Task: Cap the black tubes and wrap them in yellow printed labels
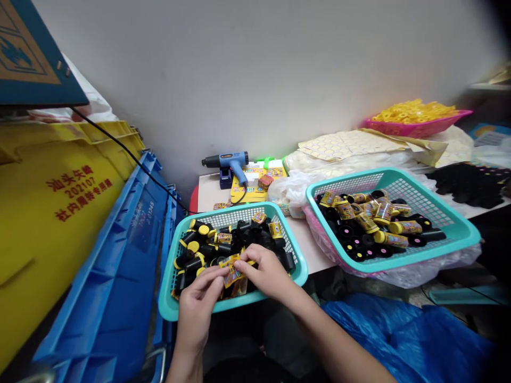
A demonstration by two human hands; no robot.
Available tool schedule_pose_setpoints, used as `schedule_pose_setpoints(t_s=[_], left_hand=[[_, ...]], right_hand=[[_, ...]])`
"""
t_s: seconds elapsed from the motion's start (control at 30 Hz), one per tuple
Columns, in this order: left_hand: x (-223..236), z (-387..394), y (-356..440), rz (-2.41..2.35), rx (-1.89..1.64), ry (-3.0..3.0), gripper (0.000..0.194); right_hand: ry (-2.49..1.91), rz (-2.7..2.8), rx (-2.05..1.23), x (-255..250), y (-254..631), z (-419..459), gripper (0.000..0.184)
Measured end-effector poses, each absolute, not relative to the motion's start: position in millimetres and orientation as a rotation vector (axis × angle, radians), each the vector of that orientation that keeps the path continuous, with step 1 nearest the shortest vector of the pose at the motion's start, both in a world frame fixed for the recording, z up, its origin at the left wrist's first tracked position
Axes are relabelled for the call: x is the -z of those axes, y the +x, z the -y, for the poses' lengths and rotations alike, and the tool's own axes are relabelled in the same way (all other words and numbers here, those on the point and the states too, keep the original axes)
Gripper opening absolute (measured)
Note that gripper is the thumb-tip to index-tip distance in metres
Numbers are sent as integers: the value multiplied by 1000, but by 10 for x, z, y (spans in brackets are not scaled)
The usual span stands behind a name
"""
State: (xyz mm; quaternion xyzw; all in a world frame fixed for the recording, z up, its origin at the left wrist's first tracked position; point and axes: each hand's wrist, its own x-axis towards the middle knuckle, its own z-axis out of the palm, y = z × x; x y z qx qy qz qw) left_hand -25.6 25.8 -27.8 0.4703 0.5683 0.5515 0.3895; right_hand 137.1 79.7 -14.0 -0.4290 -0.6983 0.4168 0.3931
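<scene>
Above the left teal basket [300, 250], my left hand [202, 298] and my right hand [261, 268] pinch a printed yellow label sleeve [231, 271] between them. Fingers of both hands are closed on it, the left at its lower left edge and the right at its upper right. Beneath the hands the basket is filled with black cylinders, some with yellow caps [193, 246]. A few more printed yellow labels [275, 230] lie among the cylinders. Part of the basket's contents is hidden behind my hands.
At right a second teal basket [465, 226] holds black cylinders and labelled pieces [384, 213]. A blue heat gun [235, 160] rests at the back near a yellow box [245, 195]. Blue crates [115, 276] and a yellow crate [59, 213] stand left. A pink basket [419, 127] holds yellow parts.
</scene>
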Motion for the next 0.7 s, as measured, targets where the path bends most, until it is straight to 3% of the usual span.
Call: schedule_pose_setpoints(t_s=[0.13, 0.23, 0.37, 0.47, 0.7], left_hand=[[241, -268, -171, -1446, -1399, 1018, 23], [209, -264, -129, -1400, -1378, 903, 33], [162, -263, -127, -1385, -1340, 867, 29], [158, -266, -136, -1437, -1426, 844, 26], [215, -252, -185, -1486, -1434, 832, 30]], right_hand=[[-1014, 1843, -1057, 173, 1408, -765, 13], [-981, 1868, -1032, 181, 1429, -757, 21], [-930, 1875, -1102, 166, 1494, -779, 26], [-950, 1642, -1247, 164, 1590, -793, 17], [-781, 1059, -1658, 137, 1794, -801, 37]])
